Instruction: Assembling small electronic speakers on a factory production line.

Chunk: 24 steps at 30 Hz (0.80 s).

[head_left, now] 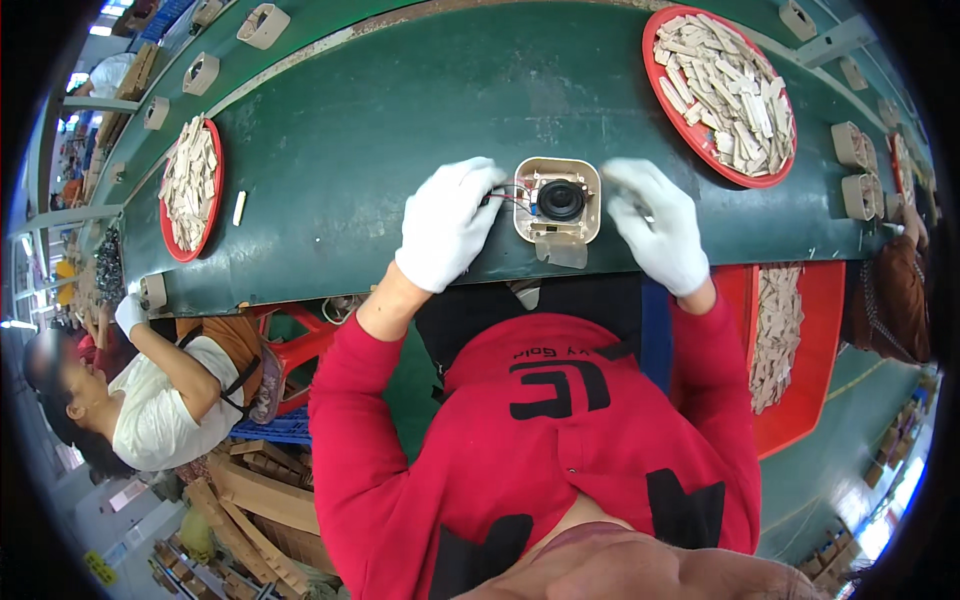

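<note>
A cream plastic housing (524, 226) with rounded corners lies open on the green work surface in front of me. Inside it sits a round black speaker (561, 200), with thin red and dark wires (517, 190) running out to the left. My left hand (450, 222), in a white glove, pinches the wires just beside the housing's left wall. A flap of translucent film (561, 251) hangs over the near edge. On the other side, my white-gloved right hand (655, 225) hovers close to the right wall, its fingers curled and smeared by motion; whether it holds anything is unclear.
Red trays of cream plastic pieces stand at the far right (655, 82) and left (217, 190). One loose piece (239, 208) lies near the left tray. A red bin (812, 350) is by my right elbow. More housings (264, 26) line the far belt. A co-worker (170, 400) sits at left.
</note>
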Available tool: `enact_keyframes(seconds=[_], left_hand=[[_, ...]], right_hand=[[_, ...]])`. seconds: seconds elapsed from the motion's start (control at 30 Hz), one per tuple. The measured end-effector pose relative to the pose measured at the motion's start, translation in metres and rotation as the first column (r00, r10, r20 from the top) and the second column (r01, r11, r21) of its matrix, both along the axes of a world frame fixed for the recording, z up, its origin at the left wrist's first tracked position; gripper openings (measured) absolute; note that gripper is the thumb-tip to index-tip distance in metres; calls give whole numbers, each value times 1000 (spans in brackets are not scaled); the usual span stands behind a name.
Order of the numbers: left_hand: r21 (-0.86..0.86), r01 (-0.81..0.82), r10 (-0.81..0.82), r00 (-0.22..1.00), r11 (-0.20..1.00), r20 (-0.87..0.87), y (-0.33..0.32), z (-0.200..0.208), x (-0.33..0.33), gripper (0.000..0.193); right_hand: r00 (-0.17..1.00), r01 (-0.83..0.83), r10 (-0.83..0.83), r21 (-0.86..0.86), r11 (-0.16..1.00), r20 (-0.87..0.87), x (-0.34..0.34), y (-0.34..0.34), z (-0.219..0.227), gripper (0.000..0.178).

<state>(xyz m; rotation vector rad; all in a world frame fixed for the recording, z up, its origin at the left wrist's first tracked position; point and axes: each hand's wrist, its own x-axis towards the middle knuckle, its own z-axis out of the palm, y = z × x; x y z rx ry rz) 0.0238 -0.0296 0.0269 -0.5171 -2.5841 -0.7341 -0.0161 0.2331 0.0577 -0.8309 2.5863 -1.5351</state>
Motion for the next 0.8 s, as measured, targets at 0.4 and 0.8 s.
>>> enact_keyframes(seconds=[0.4, 0.8], left_hand=[[833, -553, -477, 726, 25, 496, -12, -14, 39, 26], [750, -406, -236, 776, 523, 585, 28, 24, 36, 15]], right_hand=[[998, -29, 27, -47, 998, -55, -23, -25, -51, 34], [996, -34, 28, -74, 997, -85, -25, -25, -56, 36]])
